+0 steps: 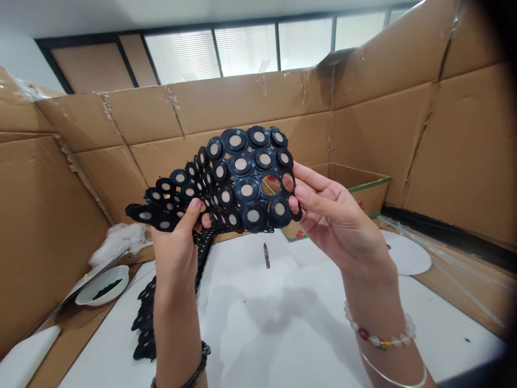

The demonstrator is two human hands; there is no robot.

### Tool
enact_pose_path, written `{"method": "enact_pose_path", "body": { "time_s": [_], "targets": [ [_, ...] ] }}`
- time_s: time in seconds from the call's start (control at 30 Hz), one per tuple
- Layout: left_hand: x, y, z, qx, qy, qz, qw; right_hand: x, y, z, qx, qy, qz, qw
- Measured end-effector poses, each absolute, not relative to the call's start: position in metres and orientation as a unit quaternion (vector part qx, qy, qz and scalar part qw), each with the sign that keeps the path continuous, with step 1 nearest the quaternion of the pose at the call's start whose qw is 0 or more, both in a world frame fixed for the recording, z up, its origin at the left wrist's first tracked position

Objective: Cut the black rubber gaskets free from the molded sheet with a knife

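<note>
Both hands hold up a black sheet of joined rings [247, 189], most of them filled with pale grey discs. Several rings near its right edge are see-through. My left hand [177, 253] grips the sheet's lower left part, thumb in front and fingers partly hidden behind. At the right edge my right hand [339, 215] pinches the sheet between thumb and fingers, with fingertips showing through the rings. More of the black material hangs down behind my left wrist and lies on the white table [283, 334]. Below the sheet, a small pointed metal blade [266, 256] rests on the table.
Cardboard walls [242, 108] enclose the table. An open cardboard box [363, 188] with green edging stands behind my right hand, a white disc [407, 253] to its right. On the left are a white bowl [121, 275] with black bits and clear plastic wrap [119, 242].
</note>
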State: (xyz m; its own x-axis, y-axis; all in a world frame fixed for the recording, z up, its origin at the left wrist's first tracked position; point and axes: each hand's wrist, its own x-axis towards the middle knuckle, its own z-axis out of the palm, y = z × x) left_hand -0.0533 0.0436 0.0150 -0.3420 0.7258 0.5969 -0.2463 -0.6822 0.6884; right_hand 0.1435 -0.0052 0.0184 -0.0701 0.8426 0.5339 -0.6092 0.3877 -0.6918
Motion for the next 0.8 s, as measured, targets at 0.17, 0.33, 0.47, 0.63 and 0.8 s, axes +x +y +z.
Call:
{"method": "enact_pose_path", "body": {
  "time_s": [0.17, 0.33, 0.47, 0.63, 0.8],
  "targets": [
    [-0.053, 0.040, 0.015, 0.495, 0.254, 0.774, 0.302, 0.143, -0.006, 0.018, -0.104, -0.477, 0.558, 0.671],
    [-0.054, 0.037, 0.016, 0.497, 0.262, 0.770, 0.303, 0.143, -0.007, 0.019, -0.110, -0.462, 0.565, 0.675],
    [-0.053, 0.035, 0.016, 0.487, 0.248, 0.782, 0.300, 0.143, -0.004, 0.019, -0.094, -0.433, 0.582, 0.682],
    [-0.052, 0.033, 0.017, 0.483, 0.245, 0.786, 0.299, 0.145, 0.001, 0.017, -0.110, -0.412, 0.586, 0.689],
    [-0.052, 0.033, 0.018, 0.480, 0.249, 0.786, 0.298, 0.146, 0.006, 0.014, -0.118, -0.414, 0.583, 0.690]
  ]
}}
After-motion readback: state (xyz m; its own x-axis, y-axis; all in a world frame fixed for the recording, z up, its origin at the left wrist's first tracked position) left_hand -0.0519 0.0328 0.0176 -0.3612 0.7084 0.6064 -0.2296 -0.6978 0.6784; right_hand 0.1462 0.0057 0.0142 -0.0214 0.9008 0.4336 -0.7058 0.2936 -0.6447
